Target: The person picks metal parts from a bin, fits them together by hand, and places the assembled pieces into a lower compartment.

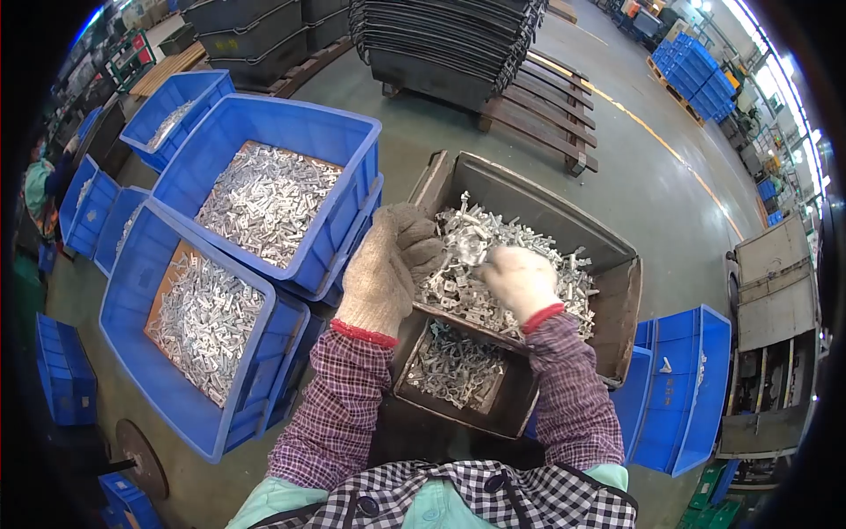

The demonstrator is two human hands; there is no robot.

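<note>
My left hand (392, 264), in a knitted work glove with a dark grey palm side, is over the left edge of a dark metal bin (614, 309). Its fingers are curled, and what they hold, if anything, is hidden. Small silvery metal parts (507, 227) are heaped in this bin. My right hand (522, 280), gloved too, is closed over the heap with its fingertips hidden. A bright, blurred patch lies between the hands, too smeared to name. Nearer my body, a smaller dark tray (529, 401) holds more metal pieces (454, 366).
On my left, a large blue crate (374, 145) and another blue crate (115, 304) hold metal parts. Blue crates (674, 388) stand on the right. Black bins (432, 70) and a wooden pallet (546, 110) are ahead. Another person (40, 189) is at far left.
</note>
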